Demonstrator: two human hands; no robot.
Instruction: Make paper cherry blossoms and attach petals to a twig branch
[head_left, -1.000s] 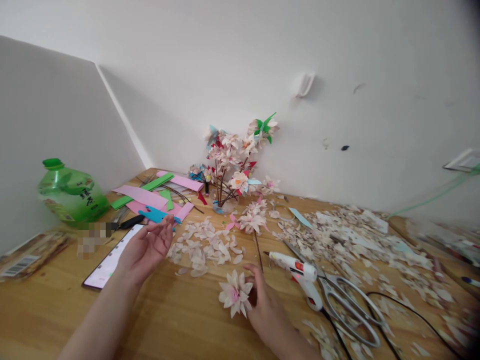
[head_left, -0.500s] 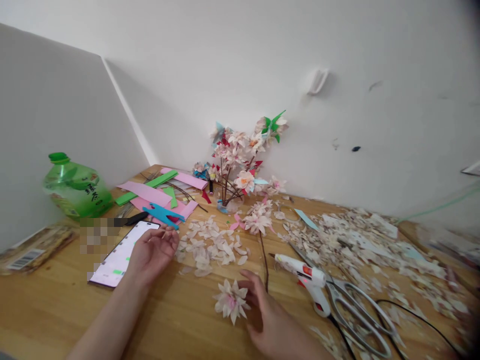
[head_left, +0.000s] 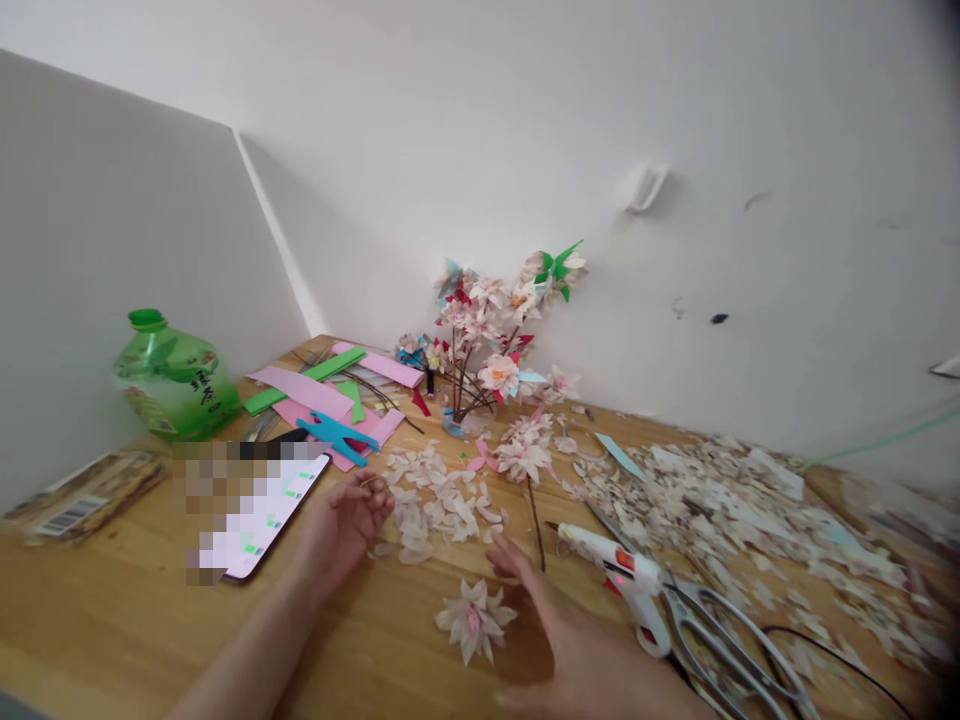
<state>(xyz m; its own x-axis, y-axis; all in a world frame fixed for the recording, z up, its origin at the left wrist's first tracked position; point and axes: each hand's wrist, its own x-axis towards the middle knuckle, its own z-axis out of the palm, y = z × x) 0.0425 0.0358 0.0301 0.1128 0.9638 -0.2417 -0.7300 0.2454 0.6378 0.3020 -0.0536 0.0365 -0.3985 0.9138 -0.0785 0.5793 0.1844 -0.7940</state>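
Observation:
A pale handmade flower [head_left: 475,621] with a pink centre lies loose on the wooden table, just left of my right hand [head_left: 551,630]. My right hand is open, thumb and fingers spread apart, with nothing between them. My left hand [head_left: 349,525] hovers palm up between the phone [head_left: 274,520] and a heap of loose pale petals [head_left: 439,500]. Its fingers are curled together; whatever they pinch, if anything, is too small to make out. Behind the flower lies a stem [head_left: 536,520] with a pale bloom [head_left: 523,455] at its far end.
To the right lie a white glue gun [head_left: 619,570] and large scissors [head_left: 712,640], with scattered petals [head_left: 720,500] beyond. A vase of paper flowers [head_left: 487,330] stands by the wall. Coloured paper strips [head_left: 304,390], a green bottle [head_left: 176,385] and a packet [head_left: 82,495] are at left.
My right hand has come away from the pale flower, which now lies free, and its fingers have spread. My left hand has shifted right, off the phone. The view has moved slightly.

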